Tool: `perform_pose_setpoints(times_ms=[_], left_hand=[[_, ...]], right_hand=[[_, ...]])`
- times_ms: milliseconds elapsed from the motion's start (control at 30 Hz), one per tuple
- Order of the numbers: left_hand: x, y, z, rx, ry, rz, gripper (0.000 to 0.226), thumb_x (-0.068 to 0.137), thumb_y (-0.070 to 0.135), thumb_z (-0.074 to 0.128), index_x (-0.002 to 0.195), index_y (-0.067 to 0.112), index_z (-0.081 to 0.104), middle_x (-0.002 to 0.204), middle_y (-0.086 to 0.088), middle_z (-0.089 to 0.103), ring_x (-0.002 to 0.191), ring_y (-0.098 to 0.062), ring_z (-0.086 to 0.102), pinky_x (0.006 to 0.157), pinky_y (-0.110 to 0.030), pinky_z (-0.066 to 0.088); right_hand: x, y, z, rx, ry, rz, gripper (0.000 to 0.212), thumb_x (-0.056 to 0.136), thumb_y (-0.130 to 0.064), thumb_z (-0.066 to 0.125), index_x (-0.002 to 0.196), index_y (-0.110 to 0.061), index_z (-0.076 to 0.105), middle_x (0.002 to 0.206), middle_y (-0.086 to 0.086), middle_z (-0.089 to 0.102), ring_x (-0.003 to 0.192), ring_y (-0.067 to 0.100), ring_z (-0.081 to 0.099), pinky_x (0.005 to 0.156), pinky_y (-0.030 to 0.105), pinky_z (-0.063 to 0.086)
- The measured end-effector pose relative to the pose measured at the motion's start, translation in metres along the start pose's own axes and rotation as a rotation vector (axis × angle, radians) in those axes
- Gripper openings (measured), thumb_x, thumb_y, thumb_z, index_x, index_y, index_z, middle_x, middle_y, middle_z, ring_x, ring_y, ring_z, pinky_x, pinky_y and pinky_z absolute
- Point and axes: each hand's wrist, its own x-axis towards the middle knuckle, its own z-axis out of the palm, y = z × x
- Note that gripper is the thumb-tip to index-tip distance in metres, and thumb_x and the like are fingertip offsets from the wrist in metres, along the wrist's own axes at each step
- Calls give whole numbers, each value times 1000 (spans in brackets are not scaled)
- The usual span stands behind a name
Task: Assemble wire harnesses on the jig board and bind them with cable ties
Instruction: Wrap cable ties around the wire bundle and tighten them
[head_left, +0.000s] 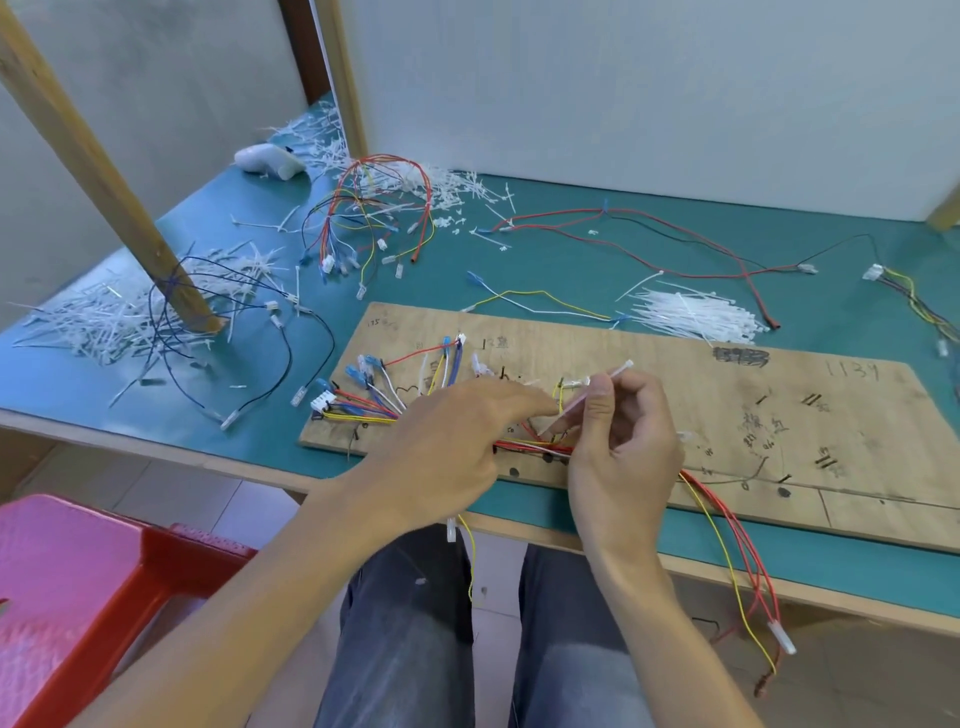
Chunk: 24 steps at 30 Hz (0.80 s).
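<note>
**Fig. 1.** Binding the wire harness on a rough plywood jig board, on a teal-matted surface enclosed by pale wall panels.

My right hand pinches a thin white cable tie between its fingers, slanted above the harness near the board's front edge. My left hand rests its fingers nearly straight on the wires. Spare ties lie beyond the board, and a wooden post stands at left.

open: jig board right half | blocked: fanned wires at left end | cable ties bundle behind far edge
</note>
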Motion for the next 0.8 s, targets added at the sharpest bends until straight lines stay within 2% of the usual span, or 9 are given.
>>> perform_pose_setpoints(times_ms=[67,167,233,400,500,600,733,800], left_hand=[[2,-3,2,47,-29,15,83,75,-10,48,147,32,56,148,18,57,139,-9,46,105,-44,49],[0,-5,3,89,-45,36,82,73,-8,47,143,34,57,141,23,58,128,-10,47,89,-44,55],[0,-6,3,124,-67,46,83,76,-8,47,147,35,54,145,25,54,126,-10,45,85,-44,55],[0,-4,1,198,-123,74,85,83,-3,48,158,37,39,160,29,37,121,-8,37,90,-37,51],[-1,-4,0,259,-141,106,86,85,2,48,162,37,31,165,27,29,119,-9,34,96,-35,46],[-5,-4,2,285,-132,140,88,85,4,47,165,32,24,168,22,24,123,-12,35,99,-34,42],[-18,-3,10,287,-96,179,87,83,4,48,165,26,28,170,15,25,118,-15,41,94,-33,43],[-25,-2,12,273,-58,186,88,77,4,56,161,23,38,166,12,38,114,-16,47,90,-33,45]], right_hand=[[-1,1,1,-2,-6,24,17,111,-29,53,98,-18,57,77,-4,71,62,18,74,63,28,59],[0,2,3,-26,-13,55,17,112,-31,51,100,-20,54,79,0,70,59,23,74,62,48,61],[1,3,3,-34,-19,63,16,112,-32,50,101,-22,53,81,1,70,57,24,74,60,52,60],[2,3,6,-144,-27,-25,15,114,-29,44,102,-23,49,81,-5,69,55,16,72,56,48,60],[3,4,6,-124,-3,-4,15,114,-30,44,101,-24,48,82,-5,69,53,16,72,56,43,57],[4,4,4,-102,26,25,15,113,-30,46,101,-23,50,81,-3,69,54,20,71,58,46,58],[6,5,3,-129,61,27,17,113,-26,46,97,-26,51,79,-4,69,62,21,65,61,53,57],[6,4,3,-139,67,21,18,113,-25,46,96,-28,50,76,-4,68,62,21,64,61,52,57]])
